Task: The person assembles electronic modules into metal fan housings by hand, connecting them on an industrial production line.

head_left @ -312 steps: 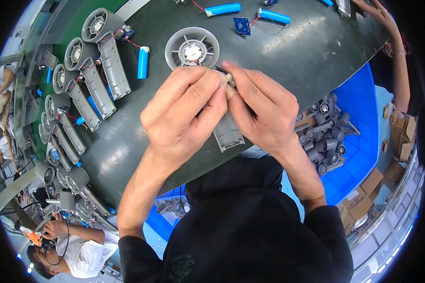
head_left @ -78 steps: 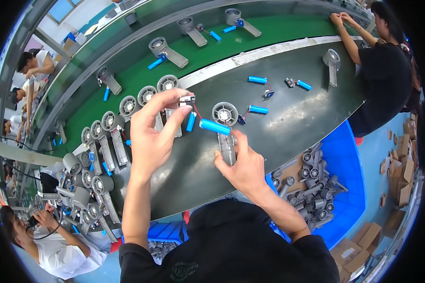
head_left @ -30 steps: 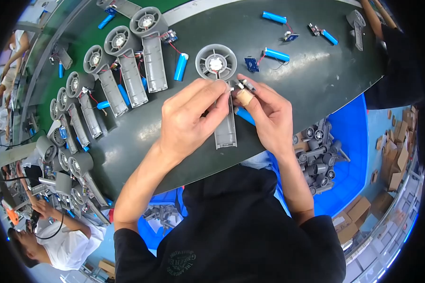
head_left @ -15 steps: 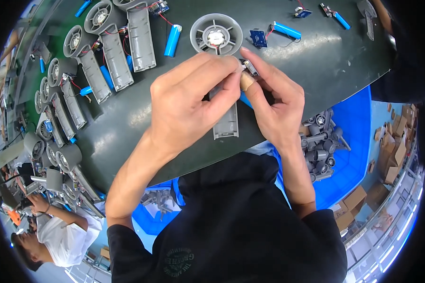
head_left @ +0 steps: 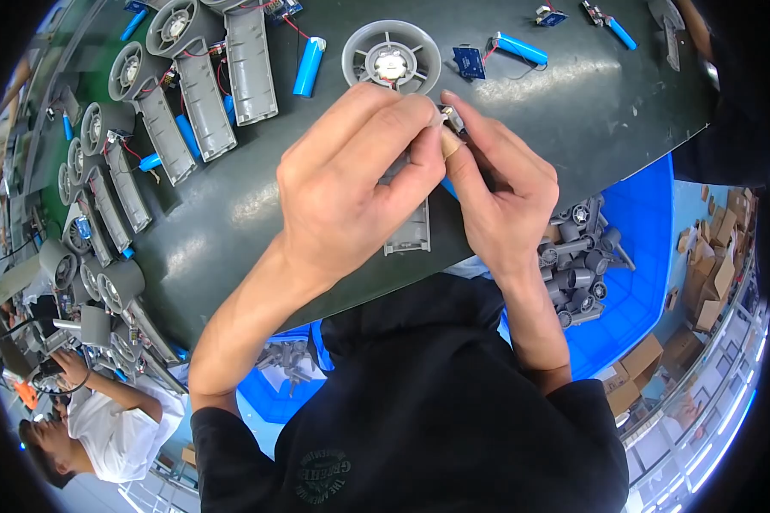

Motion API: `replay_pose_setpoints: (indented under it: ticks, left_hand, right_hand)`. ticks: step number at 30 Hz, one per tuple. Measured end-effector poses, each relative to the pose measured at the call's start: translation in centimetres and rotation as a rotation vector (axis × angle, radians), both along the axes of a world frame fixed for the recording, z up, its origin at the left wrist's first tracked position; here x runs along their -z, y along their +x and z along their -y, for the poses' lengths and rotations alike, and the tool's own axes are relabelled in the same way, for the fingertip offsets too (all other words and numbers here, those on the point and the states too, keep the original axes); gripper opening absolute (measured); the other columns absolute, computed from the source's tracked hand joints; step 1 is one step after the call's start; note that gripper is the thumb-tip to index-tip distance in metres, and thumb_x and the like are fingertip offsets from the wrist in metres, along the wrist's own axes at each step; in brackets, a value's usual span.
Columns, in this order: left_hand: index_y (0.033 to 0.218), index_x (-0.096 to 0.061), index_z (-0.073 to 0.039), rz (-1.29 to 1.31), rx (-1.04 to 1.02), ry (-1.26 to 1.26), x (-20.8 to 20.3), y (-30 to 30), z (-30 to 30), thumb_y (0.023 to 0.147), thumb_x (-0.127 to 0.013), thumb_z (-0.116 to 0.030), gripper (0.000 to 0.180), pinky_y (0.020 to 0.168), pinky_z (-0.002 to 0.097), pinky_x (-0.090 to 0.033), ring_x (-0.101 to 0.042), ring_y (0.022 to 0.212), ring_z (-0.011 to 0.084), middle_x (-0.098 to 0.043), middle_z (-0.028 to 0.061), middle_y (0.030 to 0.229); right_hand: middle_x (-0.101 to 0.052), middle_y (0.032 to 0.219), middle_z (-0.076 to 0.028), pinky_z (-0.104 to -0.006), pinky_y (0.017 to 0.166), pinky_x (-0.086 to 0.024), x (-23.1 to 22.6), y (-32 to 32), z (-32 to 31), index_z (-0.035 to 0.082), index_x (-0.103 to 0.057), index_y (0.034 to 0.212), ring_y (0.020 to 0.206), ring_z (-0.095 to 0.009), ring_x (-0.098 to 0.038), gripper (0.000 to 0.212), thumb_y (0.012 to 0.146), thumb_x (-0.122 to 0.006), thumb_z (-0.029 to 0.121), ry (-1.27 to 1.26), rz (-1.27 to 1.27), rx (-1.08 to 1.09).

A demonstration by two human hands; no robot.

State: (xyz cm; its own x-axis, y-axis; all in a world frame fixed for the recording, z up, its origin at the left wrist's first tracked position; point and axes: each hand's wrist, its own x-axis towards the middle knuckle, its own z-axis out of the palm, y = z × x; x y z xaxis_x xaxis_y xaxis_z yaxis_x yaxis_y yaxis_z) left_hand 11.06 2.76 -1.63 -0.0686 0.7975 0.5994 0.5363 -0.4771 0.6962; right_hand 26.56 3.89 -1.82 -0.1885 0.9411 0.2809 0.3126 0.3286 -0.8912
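Above the near part of the table my hands meet. My right hand [head_left: 509,192], with a beige bandage on its thumb, pinches a small circuit board with a pale metal part [head_left: 453,120]. The closed fingertips of my left hand [head_left: 346,175] press together at the board's edge; what they hold is hidden. Under my hands lies a grey fan housing, its round spoked ring [head_left: 391,56] beyond the fingers and its open handle shell [head_left: 412,229] nearer me. A sliver of blue battery [head_left: 450,188] shows between the hands.
On the dark green table [head_left: 231,188], several grey fan housings [head_left: 201,98] with wired batteries line the left. A blue battery [head_left: 522,49] and circuit board [head_left: 469,61] lie beyond my right hand. A blue bin [head_left: 646,282] holds grey housings. A co-worker [head_left: 115,436] sits at lower left.
My hands stay together and have shifted very slightly to the right. The board in my right fingers has tilted a little. At lower left the co-worker's hand has moved.
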Motion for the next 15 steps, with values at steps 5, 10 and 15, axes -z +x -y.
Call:
replay_pose_setpoints:
  ticks: [5, 10, 15]
  left_hand:
    - [0.087, -0.068, -0.001, 0.010, -0.036, 0.017, 0.02, 0.38, -0.06, 0.070, -0.074, 0.008, 0.021, 0.051, 0.0278, -0.050, -0.062, 0.059, 0.0171, -0.063, 0.0058, 0.079]
    - [0.091, -0.067, 0.004, 0.015, -0.011, 0.026, 0.21, 0.45, -0.13, 0.075, -0.075, 0.010, 0.019, 0.051, 0.0213, -0.045, -0.057, 0.059, 0.0098, -0.067, 0.0065, 0.080]
    - [0.086, -0.068, -0.001, 0.021, -0.031, 0.049, 0.29, 0.46, -0.26, 0.070, -0.075, 0.008, 0.020, 0.048, 0.0268, -0.048, -0.060, 0.055, 0.0144, -0.062, 0.0048, 0.076]
  right_hand:
    - [-0.073, 0.092, -0.016, -0.0277, 0.069, -0.054, 0.35, -0.25, 0.28, -0.004, -0.071, 0.113, 0.076, -0.019, -0.071, 0.029, 0.083, -0.071, -0.003, 0.057, 0.017, 0.040]
    - [-0.073, 0.093, -0.017, -0.0284, 0.068, -0.055, 0.41, 0.05, 0.07, -0.003, -0.071, 0.114, 0.075, -0.021, -0.072, 0.032, 0.082, -0.071, -0.004, 0.118, 0.090, 0.028]
    - [-0.073, 0.092, -0.017, -0.0282, 0.066, -0.055, 0.57, -0.07, 0.02, -0.003, -0.071, 0.114, 0.074, -0.022, -0.072, 0.034, 0.081, -0.072, -0.005, 0.200, 0.112, 0.020]
